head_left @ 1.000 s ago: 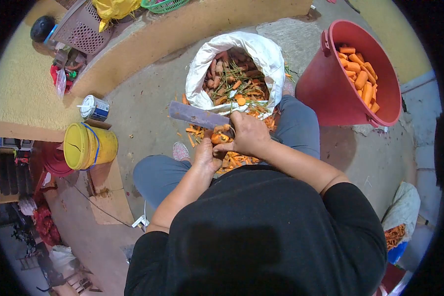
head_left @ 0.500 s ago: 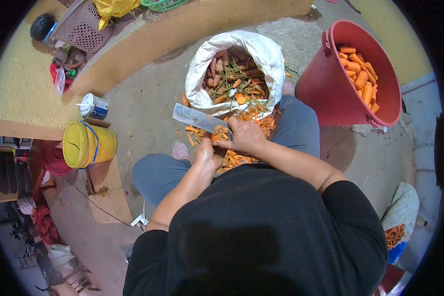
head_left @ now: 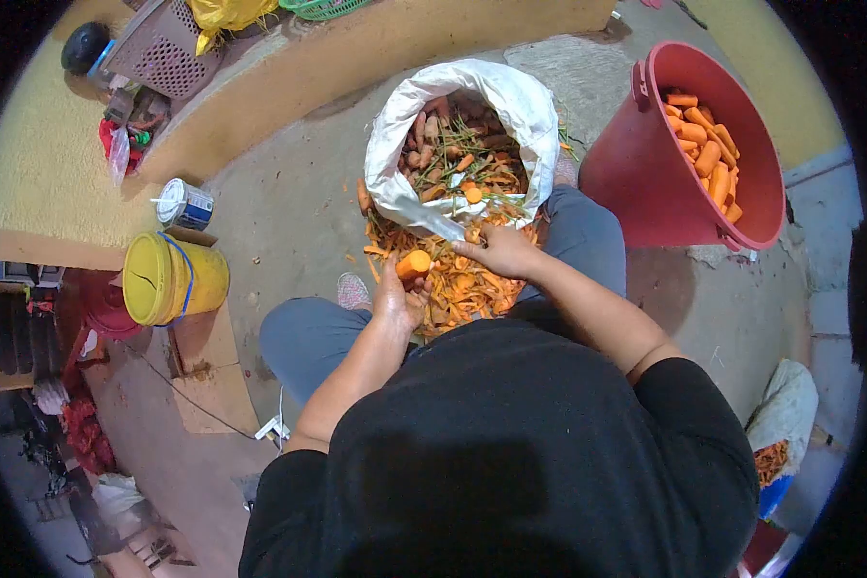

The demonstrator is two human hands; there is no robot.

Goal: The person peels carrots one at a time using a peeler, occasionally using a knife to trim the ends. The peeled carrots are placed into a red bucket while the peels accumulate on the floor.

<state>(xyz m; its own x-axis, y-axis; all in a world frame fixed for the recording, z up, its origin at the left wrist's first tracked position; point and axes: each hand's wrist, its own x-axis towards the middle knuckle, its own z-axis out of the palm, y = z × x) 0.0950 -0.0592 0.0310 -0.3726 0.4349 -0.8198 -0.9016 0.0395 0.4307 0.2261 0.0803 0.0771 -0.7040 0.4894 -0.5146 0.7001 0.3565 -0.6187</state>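
Note:
My left hand point(head_left: 401, 297) is closed round a carrot point(head_left: 413, 264) whose bright orange cut end faces up. To its right, my right hand point(head_left: 499, 252) grips a knife point(head_left: 432, 220) with a broad blade that points up and left, in front of the sack's rim. The knife's handle is mostly hidden in my fingers. Under both hands lies a heap of orange carrot peelings point(head_left: 467, 292). Just beyond stands an open white sack point(head_left: 391, 125) with unpeeled carrots point(head_left: 432, 144), green stalks and a few cut pieces inside.
At the right, a large red bin point(head_left: 626, 159) holds peeled carrots point(head_left: 711, 159). A yellow bucket point(head_left: 202, 279) and a paint can point(head_left: 185, 205) stand at the left by a low wall point(head_left: 356, 67). A cable point(head_left: 197, 405) crosses the floor near cardboard point(head_left: 217, 397).
My hands have moved apart. The right hand has swung the knife to the right, off the carrot. In my left hand the carrot's cut end now shows clearly.

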